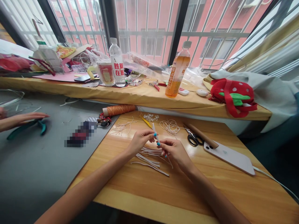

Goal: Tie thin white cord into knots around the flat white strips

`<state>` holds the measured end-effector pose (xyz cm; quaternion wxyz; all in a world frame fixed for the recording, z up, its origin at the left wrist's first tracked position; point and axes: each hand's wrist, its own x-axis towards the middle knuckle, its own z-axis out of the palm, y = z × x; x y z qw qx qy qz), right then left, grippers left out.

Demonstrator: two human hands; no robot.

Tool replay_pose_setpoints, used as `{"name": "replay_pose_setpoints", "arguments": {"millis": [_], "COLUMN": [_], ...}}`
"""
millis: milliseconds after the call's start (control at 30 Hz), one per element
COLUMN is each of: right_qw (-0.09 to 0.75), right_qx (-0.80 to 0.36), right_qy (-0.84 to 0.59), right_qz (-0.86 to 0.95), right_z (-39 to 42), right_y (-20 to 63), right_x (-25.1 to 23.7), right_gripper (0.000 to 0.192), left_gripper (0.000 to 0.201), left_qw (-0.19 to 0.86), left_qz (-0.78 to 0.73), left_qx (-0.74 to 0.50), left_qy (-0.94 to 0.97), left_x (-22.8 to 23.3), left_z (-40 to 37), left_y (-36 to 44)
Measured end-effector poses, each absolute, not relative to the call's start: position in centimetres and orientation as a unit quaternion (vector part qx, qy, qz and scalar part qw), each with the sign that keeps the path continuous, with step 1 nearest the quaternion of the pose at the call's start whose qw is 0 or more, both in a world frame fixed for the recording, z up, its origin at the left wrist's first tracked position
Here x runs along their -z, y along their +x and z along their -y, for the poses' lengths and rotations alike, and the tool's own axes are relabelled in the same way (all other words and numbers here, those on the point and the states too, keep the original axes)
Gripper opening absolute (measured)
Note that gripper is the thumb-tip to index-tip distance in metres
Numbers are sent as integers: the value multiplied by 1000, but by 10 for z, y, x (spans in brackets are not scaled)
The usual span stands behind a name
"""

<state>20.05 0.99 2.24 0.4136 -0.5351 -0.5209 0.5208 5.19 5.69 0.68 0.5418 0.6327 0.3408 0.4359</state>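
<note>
Between my two hands, above the wooden table (130, 189), is a thin white strip (153, 127) held at a slant. My left hand (142, 140) pinches it near the upper part, while my right hand (171, 149) grips it lower down. Several white cords (149, 160) lie in a loose bunch under my hands. Just beyond are a yellow tool (146, 121), a pile of small white pieces (150, 117) and a coil of thin pale cord (170, 127). More loose thin strands (122, 127) lie to the left.
Black-handled scissors (195, 139), a brown stick (203, 136) and a phone (229, 158) with a cable lie right. An orange thread spool (120, 110) sits behind. On the ledge stand a clear bottle (117, 63) and an orange drink (177, 73). Another person's hand (25, 119) is by teal pliers (28, 127).
</note>
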Motion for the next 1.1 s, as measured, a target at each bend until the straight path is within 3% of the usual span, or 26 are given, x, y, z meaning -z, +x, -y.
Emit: {"name": "replay_pose_setpoints", "arguments": {"millis": [467,633,800,900,1000,1100], "right_qw": [394,407,418,473,513,458], "right_qx": [-494,-420,-343,-333,-404,-572], "right_qy": [-524,-542,-553,-543,-508,-462], "right_qz": [571,604,633,609,563,500], "right_z": [-8,-4,-1,3,6,5], "right_y": [199,198,196,192,188,184], "right_x": [-17,-19,-20,-21,-22,-20], "right_gripper": [19,19,20,20,28,38], "left_gripper": [21,24,23,21,22,22], "left_qw": [612,634,586,558,549,560], "left_qz": [-342,-342,-317,-331,-345,-330], "left_qx": [-465,-458,-421,-461,-516,-524], "left_qy": [542,521,615,605,559,550], "left_x": [-3,-4,-3,-3,-6,-10], "left_z": [-56,-55,-53,-54,-56,-57], "left_y": [55,58,59,57,54,53]}}
